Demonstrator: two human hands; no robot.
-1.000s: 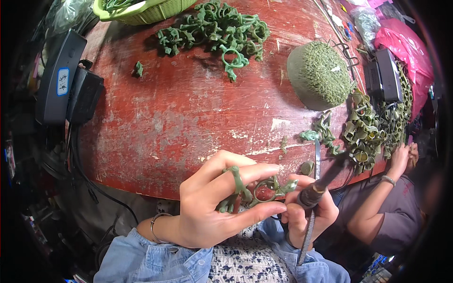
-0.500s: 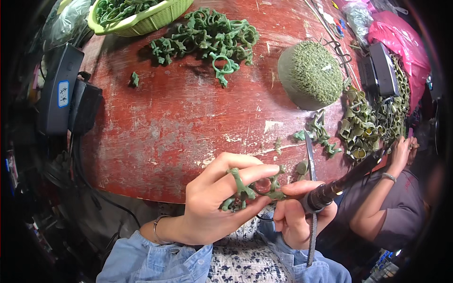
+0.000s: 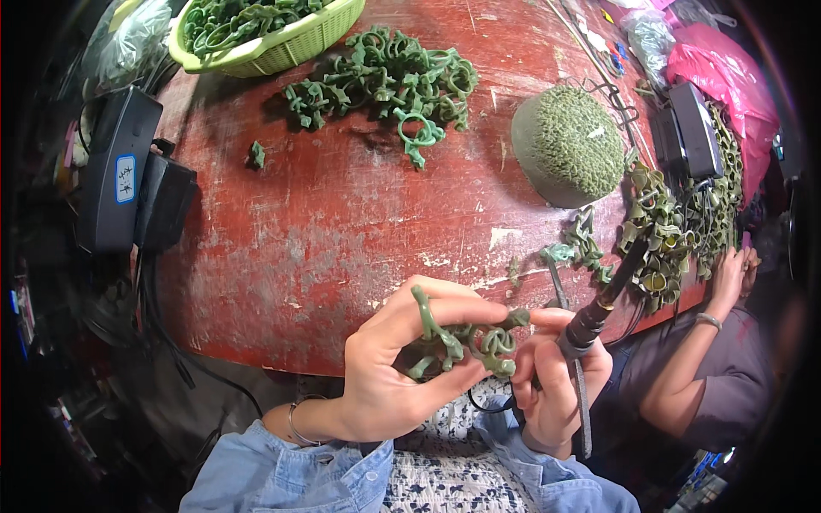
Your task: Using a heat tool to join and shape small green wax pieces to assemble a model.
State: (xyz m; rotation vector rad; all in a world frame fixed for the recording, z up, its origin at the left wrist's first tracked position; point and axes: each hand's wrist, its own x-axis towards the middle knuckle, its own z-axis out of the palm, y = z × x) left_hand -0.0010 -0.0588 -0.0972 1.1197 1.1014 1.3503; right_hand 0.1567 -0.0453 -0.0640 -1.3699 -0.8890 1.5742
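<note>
Green rings (image 3: 449, 344) sit in the left hand (image 3: 380, 368), fingers closed around them, at the near edge of the surface (image 3: 291, 291). The right hand (image 3: 554, 380) grips a dark-handled tool (image 3: 588, 323) and a metal strip (image 3: 583, 402); its contact with the rings is unclear. Current step: apparently close work on one ring. Next move calls for steady support. Hands stand close together, left palm facing right.
</note>
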